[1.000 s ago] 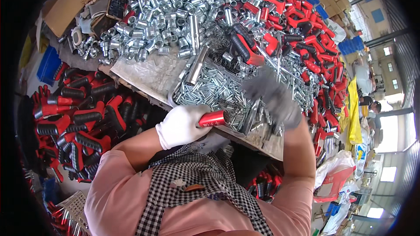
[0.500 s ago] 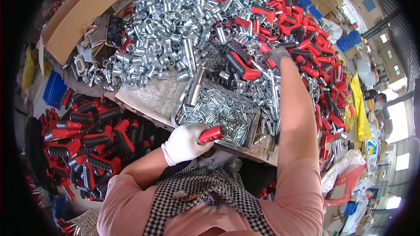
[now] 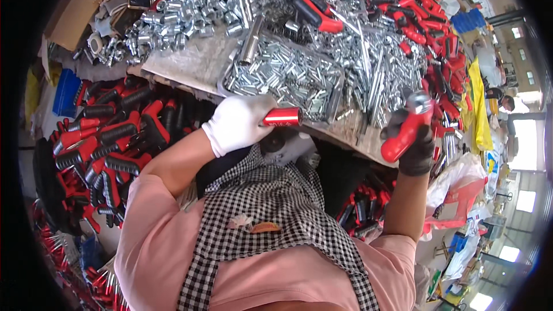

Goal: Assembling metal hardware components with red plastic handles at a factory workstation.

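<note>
My left hand (image 3: 237, 120), in a white glove, is closed around a short red tube (image 3: 283, 117) held almost level at the table's front edge. Its open end points right. My right hand (image 3: 419, 152), in a dark grey glove, grips a smooth red handle (image 3: 399, 140) with a round silver metal end (image 3: 419, 102) at its top. This handle is tilted, off the table's right front edge and apart from the red tube. Between the hands and farther off, a clear tray (image 3: 336, 103) holds many small metal pins (image 3: 276, 69).
Silver metal sleeves (image 3: 196, 0) are heaped at the back, and red pistol-shaped grips (image 3: 415, 8) at the back right. A red-and-black handle (image 3: 317, 14) lies behind the tray. More red-and-black grips (image 3: 118, 132) are piled below left. A cardboard box (image 3: 80, 8) stands far left.
My right hand has come back from the red pile toward the front right and now shows a red handle in it. The red tube in my left hand has turned closer to level. The view has shifted.
</note>
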Tool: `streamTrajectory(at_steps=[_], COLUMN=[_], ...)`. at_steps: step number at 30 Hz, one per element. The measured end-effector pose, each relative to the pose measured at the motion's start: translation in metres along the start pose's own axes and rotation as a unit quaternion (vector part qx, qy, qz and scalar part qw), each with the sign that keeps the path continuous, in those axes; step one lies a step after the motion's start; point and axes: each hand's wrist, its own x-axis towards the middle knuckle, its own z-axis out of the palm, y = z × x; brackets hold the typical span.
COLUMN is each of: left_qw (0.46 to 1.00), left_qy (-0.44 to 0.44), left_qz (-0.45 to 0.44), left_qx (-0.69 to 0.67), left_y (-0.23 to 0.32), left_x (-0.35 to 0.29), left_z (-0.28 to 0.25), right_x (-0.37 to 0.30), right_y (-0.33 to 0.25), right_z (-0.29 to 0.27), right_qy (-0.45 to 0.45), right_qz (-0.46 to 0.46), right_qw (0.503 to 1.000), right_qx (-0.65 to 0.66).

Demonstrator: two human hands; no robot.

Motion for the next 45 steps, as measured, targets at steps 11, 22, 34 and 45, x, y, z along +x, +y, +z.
streamTrajectory(at_steps=[11,22,34,45], left_qw=[0.975,0.692,0.958,0.958], left_qy=[-0.207,-0.609,-0.127,-0.204], left_qz=[0.045,-0.131,0.155,0.071], left_qx=[0.068,-0.364,0.204,0.191], left_y=[0.052,0.059,0.060,0.061], left_x=[-0.009,-0.026,0.004,-0.010], left_z=[0.008,0.029,0.005,0.003], right_x=[-0.052,-0.056,-0.070,-0.071], right_y=[0.041,0.054,0.085,0.092], right_z=[0.054,0.065,0.080,0.072], right_qy=[-0.094,-0.377,0.059,-0.075], right_qz=[0.087,-0.374,0.113,0.070], right_qw=[0.837,0.519,0.945,0.867], right_qx=[-0.532,-0.670,-0.303,-0.487])
